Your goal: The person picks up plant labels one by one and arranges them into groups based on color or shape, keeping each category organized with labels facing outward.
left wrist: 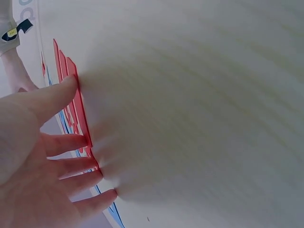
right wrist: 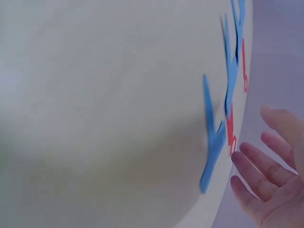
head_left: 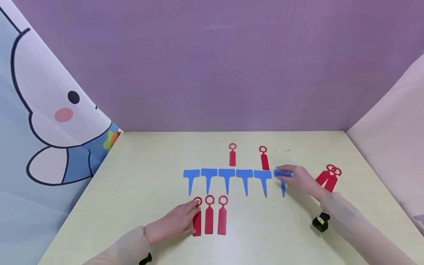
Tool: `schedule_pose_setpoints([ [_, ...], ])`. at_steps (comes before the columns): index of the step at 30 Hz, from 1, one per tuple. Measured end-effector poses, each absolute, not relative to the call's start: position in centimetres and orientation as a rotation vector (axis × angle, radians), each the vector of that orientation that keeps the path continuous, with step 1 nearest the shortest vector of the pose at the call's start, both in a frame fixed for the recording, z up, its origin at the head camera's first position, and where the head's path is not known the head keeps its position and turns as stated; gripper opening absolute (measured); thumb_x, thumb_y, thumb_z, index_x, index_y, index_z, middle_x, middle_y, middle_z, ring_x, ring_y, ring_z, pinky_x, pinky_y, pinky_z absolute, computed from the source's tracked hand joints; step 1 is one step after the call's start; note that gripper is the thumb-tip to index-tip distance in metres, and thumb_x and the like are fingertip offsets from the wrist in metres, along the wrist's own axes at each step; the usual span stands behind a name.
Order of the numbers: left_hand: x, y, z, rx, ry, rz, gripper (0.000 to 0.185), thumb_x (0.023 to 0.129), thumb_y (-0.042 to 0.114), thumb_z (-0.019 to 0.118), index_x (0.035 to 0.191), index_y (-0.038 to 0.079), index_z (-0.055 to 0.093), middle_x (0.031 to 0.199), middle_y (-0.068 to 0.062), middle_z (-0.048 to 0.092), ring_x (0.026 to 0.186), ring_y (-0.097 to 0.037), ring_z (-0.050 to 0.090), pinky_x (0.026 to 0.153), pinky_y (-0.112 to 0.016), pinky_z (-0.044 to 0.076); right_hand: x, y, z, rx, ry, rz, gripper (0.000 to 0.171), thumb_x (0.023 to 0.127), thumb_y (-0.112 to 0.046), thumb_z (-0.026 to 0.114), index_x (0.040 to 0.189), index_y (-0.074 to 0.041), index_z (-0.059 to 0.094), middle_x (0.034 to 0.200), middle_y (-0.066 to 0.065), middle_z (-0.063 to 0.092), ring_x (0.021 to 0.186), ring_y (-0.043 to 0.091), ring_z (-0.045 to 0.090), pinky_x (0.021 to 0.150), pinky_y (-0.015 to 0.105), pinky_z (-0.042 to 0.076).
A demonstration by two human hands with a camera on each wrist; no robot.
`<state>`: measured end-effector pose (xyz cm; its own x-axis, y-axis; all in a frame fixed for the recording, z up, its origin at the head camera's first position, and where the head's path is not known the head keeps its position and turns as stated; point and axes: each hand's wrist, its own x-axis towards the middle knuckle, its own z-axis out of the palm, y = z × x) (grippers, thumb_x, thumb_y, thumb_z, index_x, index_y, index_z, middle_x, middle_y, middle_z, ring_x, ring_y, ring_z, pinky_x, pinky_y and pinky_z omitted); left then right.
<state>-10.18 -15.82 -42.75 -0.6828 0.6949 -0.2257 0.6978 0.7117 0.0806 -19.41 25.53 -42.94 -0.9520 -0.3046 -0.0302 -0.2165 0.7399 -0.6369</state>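
Left hand (head_left: 173, 222) flat, fingers straight on leftmost red tag (head_left: 197, 218); right hand (head_left: 303, 180) flat, fingers extended on end blue T-tag (head_left: 282, 180), table edge (head_left: 391, 206) well apart.

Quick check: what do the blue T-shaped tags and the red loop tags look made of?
Blue T-shaped tags: probably thin matte plastic, flat with crisp die-cut edges. Red loop tags: likely the same thin plastic, uniform colour with a moulded ring. Card can't be ruled out.
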Motion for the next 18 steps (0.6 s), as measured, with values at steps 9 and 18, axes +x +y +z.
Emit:
schedule_pose_setpoints([
  [9,-10.2,-15.8,-42.7,1.115,2.679,-0.034,0.063,0.081,0.039,0.061,0.13,0.004,0.042,0.135,-0.012,0.037,0.125,-0.027,0.033,0.097,-0.038,0.035,-22.2,23.1,-42.8,-0.438,2.7,-1.145,0.035,0.083,-0.009,0.061,0.114,0.004,0.055,0.108,0.021,0.059,0.096,0.032,0.058,0.077,0.038,0.05],
  [18,-10.3,-15.8,-42.8,1.111,2.676,-0.041,0.064,0.08,0.039,0.062,0.13,0.004,0.041,0.135,-0.011,0.037,0.125,-0.027,0.033,0.097,-0.038,0.036,-24.7,20.3,-43.4,-0.502,2.693,-1.173,0.036,0.081,-0.011,0.063,0.112,0.007,0.056,0.103,0.021,0.061,0.091,0.029,0.06,0.073,0.033,0.051],
])
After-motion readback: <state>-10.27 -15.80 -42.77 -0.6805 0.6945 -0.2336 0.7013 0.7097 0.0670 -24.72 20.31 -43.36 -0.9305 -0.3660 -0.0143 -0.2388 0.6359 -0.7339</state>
